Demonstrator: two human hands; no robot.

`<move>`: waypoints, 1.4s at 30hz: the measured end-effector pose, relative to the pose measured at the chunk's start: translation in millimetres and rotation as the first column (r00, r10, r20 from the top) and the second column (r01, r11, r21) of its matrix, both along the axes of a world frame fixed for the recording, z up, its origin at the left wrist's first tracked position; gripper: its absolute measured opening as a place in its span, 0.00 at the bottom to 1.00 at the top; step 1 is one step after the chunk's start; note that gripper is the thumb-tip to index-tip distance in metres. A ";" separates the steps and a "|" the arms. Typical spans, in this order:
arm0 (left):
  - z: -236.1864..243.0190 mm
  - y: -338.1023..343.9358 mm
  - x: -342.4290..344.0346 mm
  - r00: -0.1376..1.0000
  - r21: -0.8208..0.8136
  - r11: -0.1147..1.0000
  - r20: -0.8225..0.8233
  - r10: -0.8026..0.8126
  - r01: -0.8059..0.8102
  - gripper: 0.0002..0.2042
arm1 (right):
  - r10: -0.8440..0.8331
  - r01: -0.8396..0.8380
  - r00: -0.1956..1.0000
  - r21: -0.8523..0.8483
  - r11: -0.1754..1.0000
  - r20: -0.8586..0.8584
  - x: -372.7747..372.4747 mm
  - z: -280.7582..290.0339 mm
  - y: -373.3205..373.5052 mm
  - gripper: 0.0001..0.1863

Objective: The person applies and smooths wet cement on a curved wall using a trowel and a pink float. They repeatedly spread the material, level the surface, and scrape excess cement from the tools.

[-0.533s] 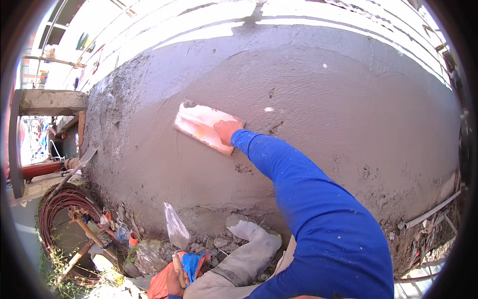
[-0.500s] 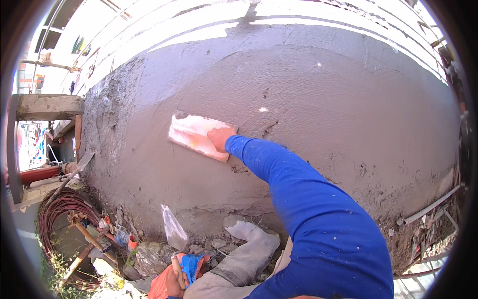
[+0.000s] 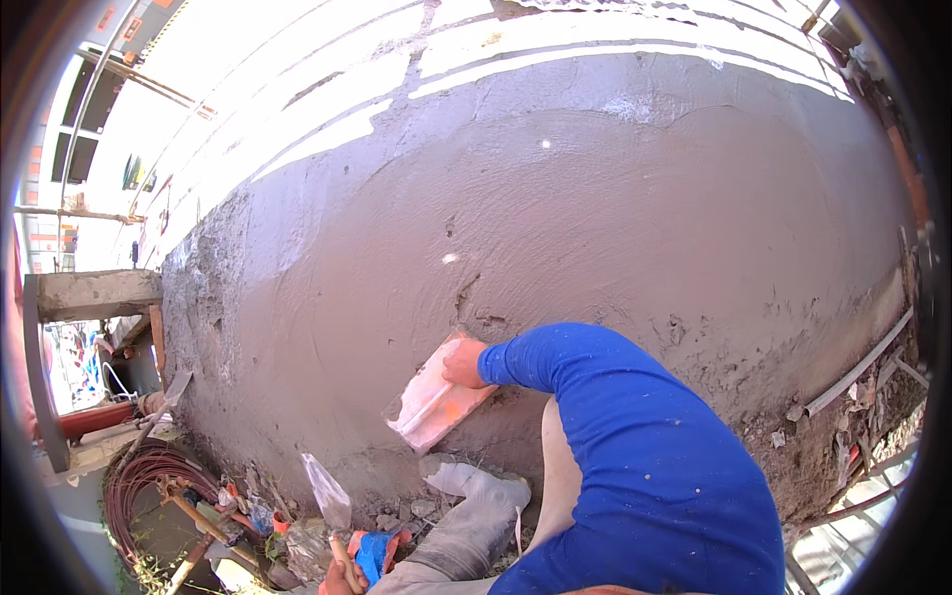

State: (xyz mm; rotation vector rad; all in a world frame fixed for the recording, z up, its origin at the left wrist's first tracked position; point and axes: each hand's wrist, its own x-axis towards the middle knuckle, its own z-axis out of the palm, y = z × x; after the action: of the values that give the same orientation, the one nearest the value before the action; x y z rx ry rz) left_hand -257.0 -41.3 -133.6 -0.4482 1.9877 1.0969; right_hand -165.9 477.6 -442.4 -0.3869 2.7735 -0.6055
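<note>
My right hand (image 3: 462, 363), in a blue sleeve, presses an orange plastering float (image 3: 434, 399) flat against the wet grey plaster wall (image 3: 615, 228), low down near its foot. The float is smeared with mortar and tilts down to the left. At the bottom edge my left hand (image 3: 340, 576), with an orange and blue glove beside it, grips the handle of a pointed trowel (image 3: 325, 492) whose blade points up. A mortar-caked grey boot (image 3: 478, 498) rests between the two hands.
Rubble and mortar lumps lie along the wall's foot (image 3: 416, 511). A coil of reddish hose (image 3: 139, 476), a red pipe (image 3: 91, 418) and a concrete beam (image 3: 97, 294) are at the left. A metal rod (image 3: 858, 372) leans at the right.
My right hand has slid the float down the wall, from mid-height to near its foot. The left hand still holds the trowel at the bottom.
</note>
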 end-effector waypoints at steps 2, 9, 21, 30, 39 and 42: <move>3.0 -2.2 2.9 1.000 -0.010 1.000 -0.019 0.006 -0.006 0.19 | 0.010 -0.008 0.999 0.057 0.998 -0.037 2.2 5.6 6.6 0.13; 17.8 15.3 11.5 0.999 -0.114 0.993 -0.037 0.002 -0.006 0.19 | -0.383 0.383 0.920 -0.007 0.924 -0.084 25.2 1.1 94.9 0.12; 46.1 33.2 35.4 0.999 -0.288 0.958 -0.045 -0.006 -0.007 0.19 | -1.000 0.990 -0.015 0.137 -0.018 -0.017 247.4 2.6 364.0 0.14; 56.9 16.2 10.0 0.994 -0.346 0.938 -0.102 -0.041 0.004 0.16 | -0.802 0.775 -0.596 0.288 -0.563 0.035 502.8 10.8 373.5 0.26; 41.0 44.2 -29.0 0.957 -0.302 0.921 -0.070 -0.280 0.247 0.18 | -0.796 0.783 -0.603 0.150 -0.604 -0.056 630.9 -51.1 248.8 0.22; 37.2 67.3 -26.1 0.971 -0.254 0.944 -0.056 -0.234 0.213 0.17 | -0.855 0.852 -0.518 0.084 -0.516 0.003 612.4 -43.1 189.9 0.20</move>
State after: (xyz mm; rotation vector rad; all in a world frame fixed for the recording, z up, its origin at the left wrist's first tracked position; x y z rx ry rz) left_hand -283.1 26.0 -96.4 -0.2962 2.2007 0.7422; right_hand 446.5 667.5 -485.5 2.5747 1.9343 -0.6907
